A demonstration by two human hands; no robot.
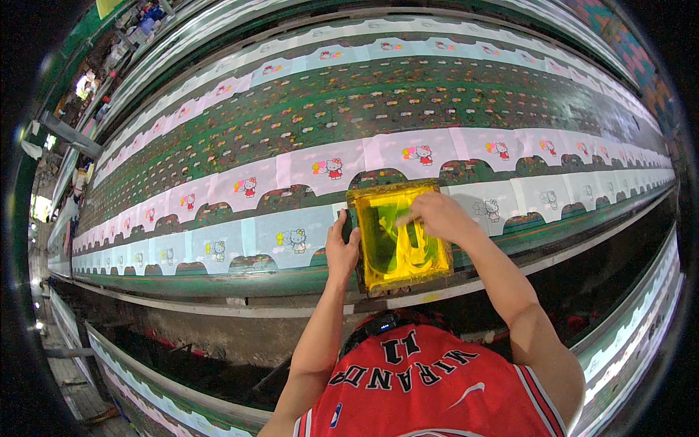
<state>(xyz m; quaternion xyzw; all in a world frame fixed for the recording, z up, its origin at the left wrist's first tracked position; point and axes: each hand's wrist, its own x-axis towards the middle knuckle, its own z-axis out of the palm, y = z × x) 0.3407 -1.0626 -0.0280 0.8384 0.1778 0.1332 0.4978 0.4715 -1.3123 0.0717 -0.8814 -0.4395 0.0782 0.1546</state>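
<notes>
A small screen-printing frame, its rim smeared with yellow, rests over the near row of fabric pieces in front of me. Thick yellow ink is streaked across the mesh inside it. My left hand grips the frame's left side, thumb near the rim and fingers along the edge. Over the upper right of the frame, my right hand reaches in with its fingers curled together above the ink. Whatever those fingers hold is hidden. Left of the frame, a pale blue piece carries a cartoon cat print with yellow parts; prints to the right show only grey outlines.
A long green printing table stretches across, marked with many small ink spots. Pink pieces with coloured prints lie just beyond the near row. A dark gap separates this table from another fabric-covered table on my side.
</notes>
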